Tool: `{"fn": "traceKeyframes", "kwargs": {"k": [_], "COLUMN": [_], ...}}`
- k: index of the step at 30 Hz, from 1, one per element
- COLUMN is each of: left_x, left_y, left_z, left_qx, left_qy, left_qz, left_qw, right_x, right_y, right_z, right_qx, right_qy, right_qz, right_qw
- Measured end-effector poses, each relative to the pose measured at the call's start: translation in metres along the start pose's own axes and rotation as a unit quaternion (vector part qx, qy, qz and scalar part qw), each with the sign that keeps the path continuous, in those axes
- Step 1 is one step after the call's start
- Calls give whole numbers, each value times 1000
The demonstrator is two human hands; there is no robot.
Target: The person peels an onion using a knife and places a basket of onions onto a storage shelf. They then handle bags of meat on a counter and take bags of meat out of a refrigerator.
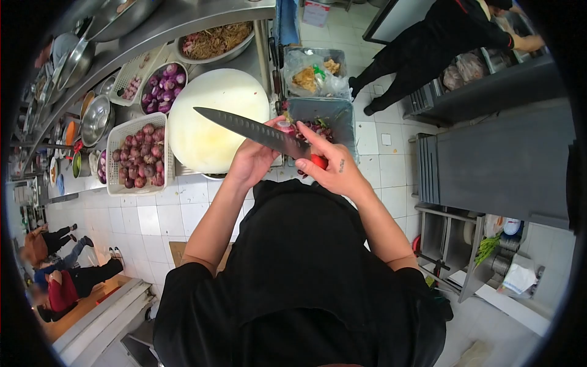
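Observation:
A large knife [251,129] with a row of dimples along its blade points up and left over the edge of a round white cutting board [211,150]. My right hand [336,168] is closed on its red handle, with fingers along the blade's base. Behind the blade, my left hand [252,160] holds an onion [285,126], partly hidden by the knife. Beyond both hands is a grey bin [342,116] with red-purple onion scraps inside.
Unpeeled red onions fill a white basket [115,177] on the left; peeled ones lie in a bowl [164,88] behind it. A metal bowl [229,54] holds skins. Another bin [312,55] holds a plastic bag. One person [440,37] stands at the upper right, others lower left.

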State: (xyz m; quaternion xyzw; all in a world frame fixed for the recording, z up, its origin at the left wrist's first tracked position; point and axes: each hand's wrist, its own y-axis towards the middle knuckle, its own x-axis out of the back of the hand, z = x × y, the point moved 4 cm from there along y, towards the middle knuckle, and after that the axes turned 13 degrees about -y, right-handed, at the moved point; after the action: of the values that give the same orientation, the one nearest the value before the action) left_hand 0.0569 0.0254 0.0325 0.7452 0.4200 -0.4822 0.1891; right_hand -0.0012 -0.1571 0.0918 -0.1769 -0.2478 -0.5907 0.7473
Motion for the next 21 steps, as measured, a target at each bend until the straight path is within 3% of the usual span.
{"fn": "traceKeyframes", "kwargs": {"k": [2, 5, 18, 21], "left_x": [-3, 4, 4, -1], "left_y": [0, 2, 4, 7], "left_z": [1, 7, 12, 11], "left_qx": [13, -20, -56, -47], "left_qy": [-56, -35, 37, 45], "left_qz": [21, 58, 18, 39], "left_qw": [998, 997, 998, 997], "right_x": [-4, -10, -15, -12], "right_y": [-2, -2, 2, 9], "right_z": [1, 3, -20, -43], "right_qx": [-1, 0, -28, -127], "right_qy": [32, 28, 55, 244], "right_qz": [-26, -56, -79, -83], "right_qw": [999, 998, 995, 958]}}
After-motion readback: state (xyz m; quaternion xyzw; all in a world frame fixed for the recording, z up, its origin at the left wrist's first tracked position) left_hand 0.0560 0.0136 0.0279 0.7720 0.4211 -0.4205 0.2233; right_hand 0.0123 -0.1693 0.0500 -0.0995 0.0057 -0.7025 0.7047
